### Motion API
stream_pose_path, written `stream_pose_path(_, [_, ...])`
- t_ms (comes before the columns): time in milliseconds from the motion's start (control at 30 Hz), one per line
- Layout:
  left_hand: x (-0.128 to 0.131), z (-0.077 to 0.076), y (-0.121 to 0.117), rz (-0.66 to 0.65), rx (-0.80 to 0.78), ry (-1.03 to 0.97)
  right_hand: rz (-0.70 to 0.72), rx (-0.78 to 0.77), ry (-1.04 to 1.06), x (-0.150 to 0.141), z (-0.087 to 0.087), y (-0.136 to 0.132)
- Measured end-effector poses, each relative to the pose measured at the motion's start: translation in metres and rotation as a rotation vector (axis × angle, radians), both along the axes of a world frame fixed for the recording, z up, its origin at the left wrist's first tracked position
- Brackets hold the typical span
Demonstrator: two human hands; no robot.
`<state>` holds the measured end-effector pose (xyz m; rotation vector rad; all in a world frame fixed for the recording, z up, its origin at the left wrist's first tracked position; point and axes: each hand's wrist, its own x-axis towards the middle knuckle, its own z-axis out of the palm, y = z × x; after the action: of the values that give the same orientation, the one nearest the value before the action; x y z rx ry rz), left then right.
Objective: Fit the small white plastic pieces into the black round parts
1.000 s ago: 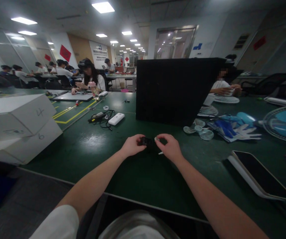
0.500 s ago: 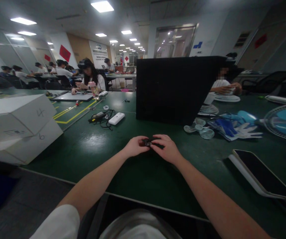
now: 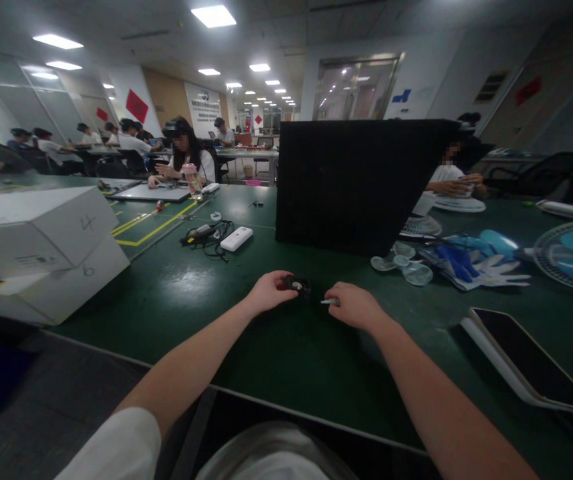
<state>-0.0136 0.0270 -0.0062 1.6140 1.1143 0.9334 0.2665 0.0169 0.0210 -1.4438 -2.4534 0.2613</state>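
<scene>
My left hand (image 3: 269, 292) pinches a small black part (image 3: 299, 287) with a pale ring-like detail on it, just above the green table (image 3: 191, 313). To its right, my right hand (image 3: 354, 305) is closed on a small light-coloured piece (image 3: 330, 301) whose narrow tip points left toward the black part. A gap separates the two held things. What exactly either one is, I cannot make out at this size.
A black box (image 3: 351, 187) stands ahead. White cartons (image 3: 41, 247) sit at left, a white power bank (image 3: 237, 239) and cables beyond my hands. At right lie clear fan blades (image 3: 402, 263), gloves (image 3: 486, 267) and a phone (image 3: 536, 357). Co-workers sit farther off.
My right hand has drawn away to the right from the black part, and a light-coloured piece now shows in its fingers. The left hand stays on the black part.
</scene>
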Motion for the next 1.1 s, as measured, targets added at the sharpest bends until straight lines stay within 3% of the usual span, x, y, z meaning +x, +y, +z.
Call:
stream_pose_path(200, [-0.002,0.000,-0.001,-0.013,0.004,0.008,-0.219,0.206,0.012,0.013,-0.009,0.013])
stream_pose_path(367, [-0.001,0.002,-0.002,-0.022,-0.020,0.027,-0.334,0.103,0.038,0.014,-0.016,0.015])
stream_pose_path(467, [-0.001,0.006,-0.004,-0.027,-0.031,0.010,-0.340,0.119,0.156,0.010,-0.012,0.011])
stream_pose_path(700, [0.001,0.002,-0.005,-0.049,-0.020,0.050,-0.239,0.106,0.690,-0.022,0.009,-0.014])
stream_pose_path(967, [0.002,-0.005,-0.004,-0.097,0.038,0.031,-0.156,0.032,0.609,-0.042,0.003,-0.024])
stream_pose_path(1100, [0.001,-0.003,-0.006,-0.148,0.049,0.047,-0.097,-0.087,0.580,-0.045,0.003,-0.024])
